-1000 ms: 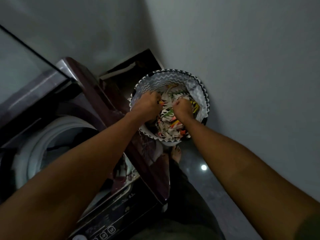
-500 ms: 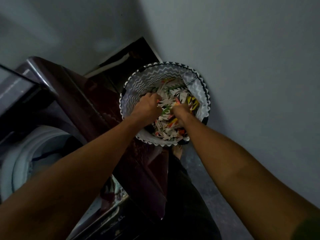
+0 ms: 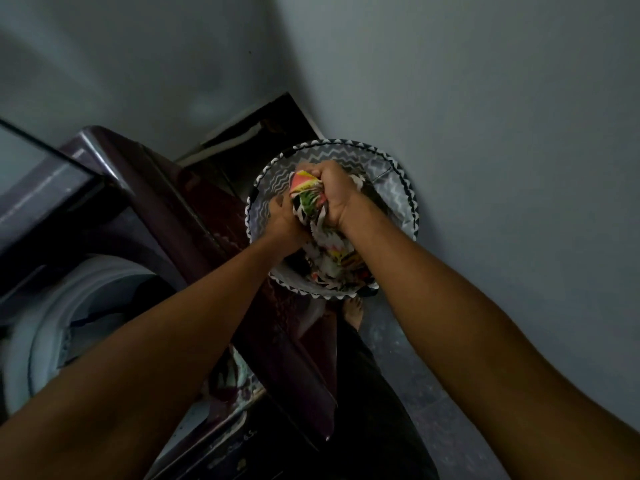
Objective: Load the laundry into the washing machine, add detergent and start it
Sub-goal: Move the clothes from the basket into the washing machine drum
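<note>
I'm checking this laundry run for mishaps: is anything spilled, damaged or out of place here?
Nothing stands out. Both the left hand and right hand grip the patterned cloth above the laundry basket, beside the open washing machine. No spill or damage shows in the dim light.

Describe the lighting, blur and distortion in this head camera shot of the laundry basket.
Head view: dim, flat light with a grey cast; the washing machine is nearly black, its drum rim smeared by motion blur; wide-angle stretch swells both forearms at the bottom edge; sharpest at the centre, where the left hand and right hand grip the patterned cloth over the basket.
</note>
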Demonstrator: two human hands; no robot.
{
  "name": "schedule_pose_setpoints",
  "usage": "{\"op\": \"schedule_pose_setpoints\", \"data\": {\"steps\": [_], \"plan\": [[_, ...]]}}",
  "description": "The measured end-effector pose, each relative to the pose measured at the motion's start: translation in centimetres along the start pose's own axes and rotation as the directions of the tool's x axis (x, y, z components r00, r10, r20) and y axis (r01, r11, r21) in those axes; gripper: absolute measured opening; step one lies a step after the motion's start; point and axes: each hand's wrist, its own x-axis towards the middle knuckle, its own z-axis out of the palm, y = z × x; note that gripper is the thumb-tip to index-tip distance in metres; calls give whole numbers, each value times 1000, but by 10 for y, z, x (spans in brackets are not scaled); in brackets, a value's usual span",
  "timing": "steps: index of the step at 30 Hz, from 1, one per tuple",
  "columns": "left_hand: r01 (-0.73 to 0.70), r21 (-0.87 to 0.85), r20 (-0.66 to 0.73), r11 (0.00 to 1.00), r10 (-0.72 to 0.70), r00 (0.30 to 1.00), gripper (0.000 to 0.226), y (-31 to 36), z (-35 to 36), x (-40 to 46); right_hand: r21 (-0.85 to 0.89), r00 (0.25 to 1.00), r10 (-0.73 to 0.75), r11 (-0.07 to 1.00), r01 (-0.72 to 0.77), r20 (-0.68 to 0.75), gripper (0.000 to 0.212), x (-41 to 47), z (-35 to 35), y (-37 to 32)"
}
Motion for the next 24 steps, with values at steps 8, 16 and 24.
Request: {"op": "schedule_pose_setpoints", "data": {"steps": [8,16,24], "plan": [[106,-639,-132,762,-244,961,19,30,-43,-23,-367,968,-6,926,-88,-249,44,-27,-3,-6],[-163,-369,-177,915,103,979,29,56,-58,-82,-392,955,-72,919,-50,-289,47,-82,-12,27],[-151,-470,-182,869,72,981,75,27,-92,-129,-693,894,-445,663,284,-60,32,-104,65,35]]}}
